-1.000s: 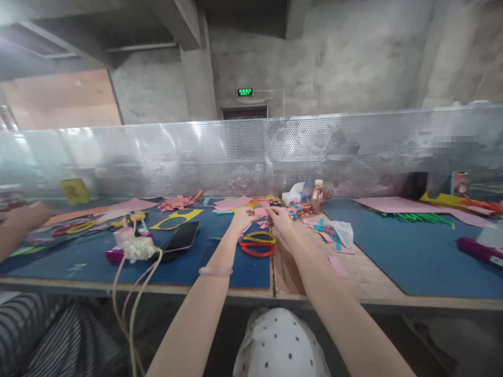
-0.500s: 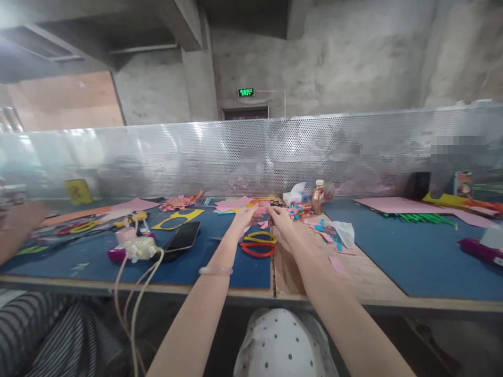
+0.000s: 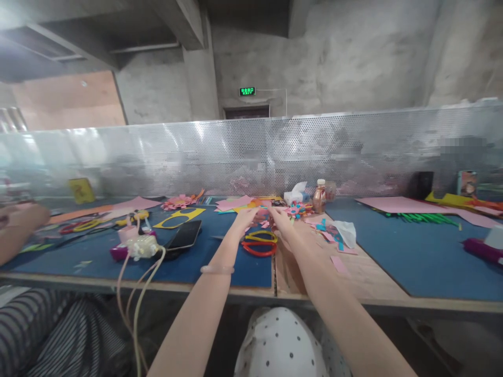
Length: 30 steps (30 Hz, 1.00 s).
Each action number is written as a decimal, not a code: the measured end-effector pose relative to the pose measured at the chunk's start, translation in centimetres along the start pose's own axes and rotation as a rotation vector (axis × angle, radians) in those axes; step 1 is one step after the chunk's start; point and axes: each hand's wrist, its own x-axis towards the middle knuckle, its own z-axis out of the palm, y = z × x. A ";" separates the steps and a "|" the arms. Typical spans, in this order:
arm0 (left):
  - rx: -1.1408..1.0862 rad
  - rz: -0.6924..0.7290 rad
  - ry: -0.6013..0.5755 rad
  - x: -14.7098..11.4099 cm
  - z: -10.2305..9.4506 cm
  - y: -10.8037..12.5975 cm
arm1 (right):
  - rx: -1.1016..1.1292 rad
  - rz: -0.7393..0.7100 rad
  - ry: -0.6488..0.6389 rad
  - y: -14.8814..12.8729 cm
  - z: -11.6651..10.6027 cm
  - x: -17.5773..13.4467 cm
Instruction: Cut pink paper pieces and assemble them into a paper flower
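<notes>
My left hand (image 3: 245,219) and my right hand (image 3: 280,217) reach out over the middle of the table, fingertips close together. Between them shows a small pink piece of paper (image 3: 262,211), pinched by the fingers of both hands; its outline is partly hidden. Just below the hands lies a pair of scissors with yellow and red handles (image 3: 259,248), its blade running under my left wrist. Beside my right hand sits a pink, blue and red paper flower (image 3: 297,210). Small pink paper scraps (image 3: 265,224) lie under the hands.
A phone (image 3: 186,234), a power strip with cords (image 3: 141,247) and a yellow cut-out sheet (image 3: 178,218) lie left. Tissues (image 3: 296,196) and a bottle (image 3: 319,196) stand behind. Right are scraps and a purple glue gun (image 3: 481,250). Another person's hand (image 3: 27,220) is far left.
Both hands stay almost in place, with the fingertips slightly lower and drawn a little closer around the pink paper. The view has shifted very slightly.
</notes>
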 end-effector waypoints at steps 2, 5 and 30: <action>0.013 -0.002 -0.021 -0.1 0.0 0.1 | 0.020 -0.012 -0.012 0.0 0.0 -0.1; 0.025 -0.007 -0.035 -0.1 0.0 0.1 | 0.045 0.000 -0.040 -0.1 0.0 -0.3; -0.003 0.103 0.081 0.8 0.1 -0.7 | 0.040 -0.144 -0.100 0.3 0.1 0.1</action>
